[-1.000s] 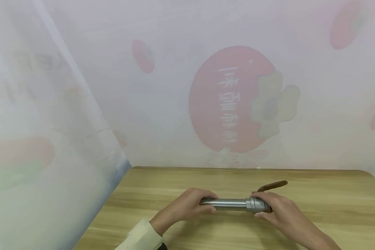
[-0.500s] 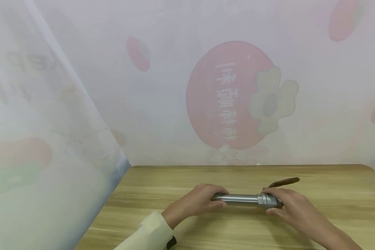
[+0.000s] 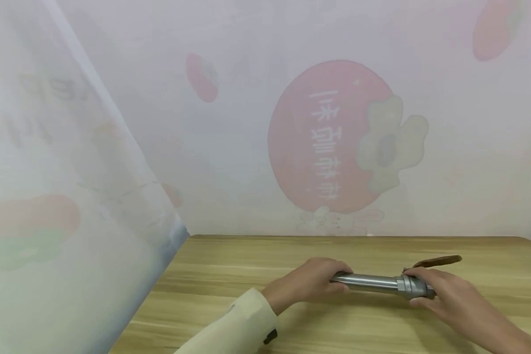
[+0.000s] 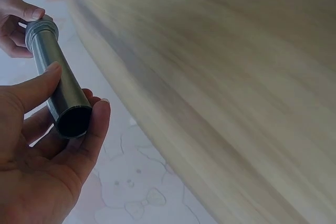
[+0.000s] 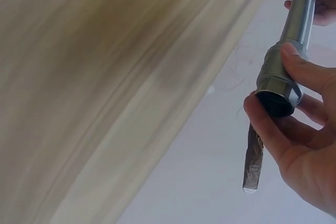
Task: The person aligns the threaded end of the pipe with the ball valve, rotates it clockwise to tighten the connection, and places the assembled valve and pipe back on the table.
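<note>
A shiny metal pipe (image 3: 371,282) is joined at its right end to a ball valve (image 3: 410,286) with a brown lever handle (image 3: 439,261). My left hand (image 3: 311,281) grips the pipe's free end, thumb and fingers curled round it. In the left wrist view the open mouth of the pipe (image 4: 62,85) faces the camera. My right hand (image 3: 457,297) holds the valve body. The right wrist view shows the threaded opening of the valve (image 5: 278,85) between thumb and fingers, its lever (image 5: 253,158) hanging below. Both hands hold the joined piece nearly level above the table.
The wood-grain table (image 3: 212,275) stretches beneath both hands. A pale printed curtain (image 3: 230,162) rises behind its far edge, and another pale sheet (image 3: 71,162) slants along the left side.
Both hands have moved to the right across the head view, carrying the pipe and valve together. Their grips look the same.
</note>
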`<state>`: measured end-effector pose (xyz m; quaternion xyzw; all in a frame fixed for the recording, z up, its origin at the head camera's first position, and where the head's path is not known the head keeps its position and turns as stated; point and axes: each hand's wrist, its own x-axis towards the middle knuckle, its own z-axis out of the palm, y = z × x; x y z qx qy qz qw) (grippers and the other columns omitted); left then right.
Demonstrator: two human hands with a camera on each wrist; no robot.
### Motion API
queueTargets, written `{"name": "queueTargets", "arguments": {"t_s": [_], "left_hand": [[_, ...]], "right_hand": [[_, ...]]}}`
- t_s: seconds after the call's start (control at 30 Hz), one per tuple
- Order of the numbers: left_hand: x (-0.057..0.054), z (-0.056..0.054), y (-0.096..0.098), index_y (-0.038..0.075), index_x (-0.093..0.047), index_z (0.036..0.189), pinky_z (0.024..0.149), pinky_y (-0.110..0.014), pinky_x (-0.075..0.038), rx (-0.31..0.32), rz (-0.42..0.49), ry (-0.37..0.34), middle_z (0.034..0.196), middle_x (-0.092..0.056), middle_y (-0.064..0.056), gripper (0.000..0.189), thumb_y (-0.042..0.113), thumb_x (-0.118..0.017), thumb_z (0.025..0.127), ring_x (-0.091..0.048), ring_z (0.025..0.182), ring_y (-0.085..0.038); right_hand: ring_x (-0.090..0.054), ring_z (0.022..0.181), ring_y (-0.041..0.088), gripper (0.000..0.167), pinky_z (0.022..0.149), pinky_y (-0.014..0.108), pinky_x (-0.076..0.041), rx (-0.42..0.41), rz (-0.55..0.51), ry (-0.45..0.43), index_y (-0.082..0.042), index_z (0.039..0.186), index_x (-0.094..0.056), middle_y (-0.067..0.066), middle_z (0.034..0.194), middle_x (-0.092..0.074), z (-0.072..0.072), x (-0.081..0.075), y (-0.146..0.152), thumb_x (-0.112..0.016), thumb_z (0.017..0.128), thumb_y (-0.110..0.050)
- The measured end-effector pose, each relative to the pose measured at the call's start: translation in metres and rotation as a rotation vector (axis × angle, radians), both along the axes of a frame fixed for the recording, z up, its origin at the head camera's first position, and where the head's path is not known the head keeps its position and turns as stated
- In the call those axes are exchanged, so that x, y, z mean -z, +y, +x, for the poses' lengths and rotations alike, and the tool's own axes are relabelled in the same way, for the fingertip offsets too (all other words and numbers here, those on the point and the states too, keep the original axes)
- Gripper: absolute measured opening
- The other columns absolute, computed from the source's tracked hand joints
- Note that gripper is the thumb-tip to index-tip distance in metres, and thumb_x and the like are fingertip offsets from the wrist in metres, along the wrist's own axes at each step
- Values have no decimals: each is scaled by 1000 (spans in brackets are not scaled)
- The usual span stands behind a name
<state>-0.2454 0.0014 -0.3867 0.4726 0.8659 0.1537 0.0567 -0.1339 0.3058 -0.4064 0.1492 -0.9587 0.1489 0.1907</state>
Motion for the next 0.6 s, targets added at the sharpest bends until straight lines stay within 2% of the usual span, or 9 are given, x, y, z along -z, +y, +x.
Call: {"name": "queueTargets", "arguments": {"t_s": [0.27,0.43,0.5,0.6], "left_hand": [[3,1,37,18,-71,143,94,-12,-52,24,-36,28,134,-75,11,40,34,-74,106,-67,112,5],[5,3,54,21,-69,146,106,-13,-49,36,-70,45,141,-72,14,43,34,-74,105,-65,125,4],[5,5,60,22,-67,147,111,-13,-47,45,-85,49,144,-70,14,44,33,-75,105,-63,130,3],[5,6,69,23,-66,149,114,-13,-45,51,-104,61,146,-69,14,46,30,-76,104,-62,134,3]], "right_hand": [[-72,86,16,62,64,30,-58,65,42,-101,-6,132,-70,14,117,-79,6,-4,30,-96,79,-24],[-72,87,20,62,64,35,-59,80,91,-107,-7,130,-70,13,115,-78,12,-1,45,-97,77,-22],[-72,85,18,61,64,33,-58,93,117,-77,-10,128,-71,9,113,-79,15,1,50,-98,75,-23],[-71,84,19,62,63,36,-58,110,126,-94,-8,127,-70,13,112,-78,16,2,57,-98,74,-23]]}}
